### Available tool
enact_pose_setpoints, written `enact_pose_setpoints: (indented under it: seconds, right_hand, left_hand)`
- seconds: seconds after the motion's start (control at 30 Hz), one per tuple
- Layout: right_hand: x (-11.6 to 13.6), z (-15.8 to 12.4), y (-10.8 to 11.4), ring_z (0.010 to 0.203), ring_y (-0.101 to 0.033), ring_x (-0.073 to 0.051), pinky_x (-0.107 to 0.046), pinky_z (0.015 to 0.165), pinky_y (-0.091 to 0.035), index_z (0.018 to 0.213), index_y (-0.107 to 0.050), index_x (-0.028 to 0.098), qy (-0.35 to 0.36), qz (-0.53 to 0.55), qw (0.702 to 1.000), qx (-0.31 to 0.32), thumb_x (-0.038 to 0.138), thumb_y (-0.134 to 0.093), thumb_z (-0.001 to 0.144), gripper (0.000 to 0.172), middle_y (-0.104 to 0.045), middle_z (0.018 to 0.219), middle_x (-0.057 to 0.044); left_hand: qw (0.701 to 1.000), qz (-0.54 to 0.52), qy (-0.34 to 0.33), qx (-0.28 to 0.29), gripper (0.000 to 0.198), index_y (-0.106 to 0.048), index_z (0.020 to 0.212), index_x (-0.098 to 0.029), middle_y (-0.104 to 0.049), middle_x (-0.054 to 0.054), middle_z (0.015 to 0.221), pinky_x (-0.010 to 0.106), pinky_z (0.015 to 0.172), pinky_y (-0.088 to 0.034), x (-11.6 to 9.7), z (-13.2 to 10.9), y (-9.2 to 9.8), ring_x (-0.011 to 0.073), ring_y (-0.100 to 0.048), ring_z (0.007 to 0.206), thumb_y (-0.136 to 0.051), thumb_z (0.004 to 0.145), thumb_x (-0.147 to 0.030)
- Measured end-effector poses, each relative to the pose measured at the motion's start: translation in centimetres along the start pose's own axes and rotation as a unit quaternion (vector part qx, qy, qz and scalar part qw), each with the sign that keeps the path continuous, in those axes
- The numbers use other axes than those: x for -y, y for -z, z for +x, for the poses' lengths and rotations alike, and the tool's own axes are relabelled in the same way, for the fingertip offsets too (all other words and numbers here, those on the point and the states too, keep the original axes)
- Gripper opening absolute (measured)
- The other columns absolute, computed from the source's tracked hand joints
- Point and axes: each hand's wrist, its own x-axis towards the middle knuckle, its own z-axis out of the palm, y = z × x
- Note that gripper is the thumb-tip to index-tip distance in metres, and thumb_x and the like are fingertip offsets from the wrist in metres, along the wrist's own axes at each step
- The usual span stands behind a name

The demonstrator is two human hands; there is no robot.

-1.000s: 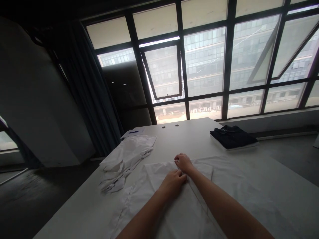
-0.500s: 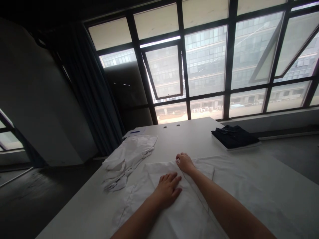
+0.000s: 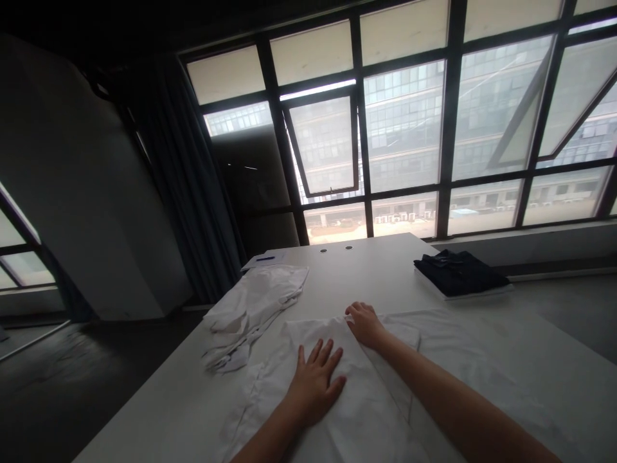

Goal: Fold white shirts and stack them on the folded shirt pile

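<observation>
A white garment (image 3: 359, 405) lies spread on the white table in front of me, one part folded over towards the middle. My left hand (image 3: 315, 382) rests flat on it with the fingers spread. Farther up, at the garment's far edge, the curled fingers of my right hand (image 3: 364, 321) grip the fabric. Just what the fingertips pinch is partly hidden by the hand. The fabric is wrinkled along its left side and spreads out thinly to the right of my right forearm.
A crumpled white garment (image 3: 255, 308) lies at the table's left edge. Behind it is a sheet of paper with a blue pen (image 3: 265, 258). A folded dark shirt (image 3: 460, 273) lies on something white at the right. Windows and a dark curtain (image 3: 193, 173) stand beyond the table (image 3: 380, 263).
My left hand has slid slightly left and down, its fingers spreading wider. My right hand stays at the garment's far edge. The camera view has shifted a little.
</observation>
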Motion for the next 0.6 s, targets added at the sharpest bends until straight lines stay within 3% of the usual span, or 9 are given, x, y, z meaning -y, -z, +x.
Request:
enact_pose_setpoints:
  seconds: [0.13, 0.3, 0.37, 0.47, 0.53, 0.6]
  right_hand:
    - [-1.5, -4.2, 2.3, 0.124, -0.051, -0.025, -0.038, 0.111, -0.031, 0.113, -0.068, 0.025, 0.044, -0.005, 0.999, 0.004, 0.021, -0.06, 0.085, 0.029, -0.062, 0.13, -0.009]
    - [-7.0, -10.2, 5.5, 0.13, -0.051, -0.028, -0.043, 0.113, -0.034, 0.115, -0.069, 0.028, 0.004, -0.024, 1.0, -0.004, 0.038, -0.058, 0.089, 0.03, -0.059, 0.139, -0.01]
    - [-9.9, -12.4, 7.0, 0.131, -0.052, -0.029, -0.043, 0.113, -0.037, 0.119, -0.069, 0.026, -0.022, -0.033, 0.999, -0.002, 0.049, -0.06, 0.088, 0.04, -0.06, 0.14, -0.011]
    - [-14.0, -15.2, 9.2, 0.134, -0.051, -0.031, -0.047, 0.114, -0.038, 0.127, -0.067, 0.023, -0.032, -0.067, 0.997, -0.001, 0.061, -0.056, 0.088, 0.056, -0.059, 0.143, -0.012]
    - [-16.2, -16.8, 10.4, 0.135, -0.05, -0.032, -0.048, 0.114, -0.038, 0.129, -0.067, 0.024, -0.038, -0.096, 0.995, 0.002, 0.065, -0.053, 0.089, 0.059, -0.058, 0.145, -0.011]
    - [-17.6, -18.5, 11.0, 0.136, -0.05, -0.032, -0.05, 0.113, -0.038, 0.13, -0.067, 0.026, -0.054, -0.128, 0.99, 0.005, 0.063, -0.048, 0.092, 0.057, -0.057, 0.145, -0.01]
  left_hand:
    - [1.0, -0.007, 0.001, -0.006, 0.062, -0.029, 0.155, -0.044, -0.022, 0.002, 0.166, 0.074, 0.116, -0.001, 0.2, 0.1, -0.2, 0.0356, -0.016, 0.153, -0.04, 0.097, -0.063]
    - [1.0, -0.009, 0.003, -0.023, 0.061, -0.034, 0.154, -0.041, -0.029, 0.003, 0.164, 0.071, 0.118, -0.003, 0.2, 0.0, -0.6, 0.0345, -0.02, 0.152, -0.044, 0.096, -0.06]
    - [0.998, -0.009, 0.008, -0.062, 0.06, -0.041, 0.151, -0.034, -0.039, 0.008, 0.159, 0.066, 0.12, -0.01, 0.2, -0.2, -0.6, 0.0333, -0.03, 0.148, -0.048, 0.096, -0.054]
    - [0.991, -0.005, 0.013, -0.131, 0.048, -0.055, 0.14, -0.024, -0.053, 0.014, 0.145, 0.054, 0.117, -0.031, 0.5, -0.8, -0.5, 0.0297, -0.047, 0.135, -0.047, 0.096, -0.043]
    - [0.991, 0.008, 0.019, -0.135, 0.044, -0.06, 0.135, -0.023, -0.055, 0.014, 0.143, 0.049, 0.114, -0.037, 1.1, -1.5, -0.4, 0.0288, -0.051, 0.132, -0.046, 0.097, -0.042]
    - [0.993, 0.029, 0.043, -0.106, 0.05, -0.056, 0.141, -0.026, -0.051, 0.013, 0.149, 0.052, 0.117, -0.033, 1.9, -2.5, -0.3, 0.0306, -0.046, 0.137, -0.046, 0.098, -0.048]
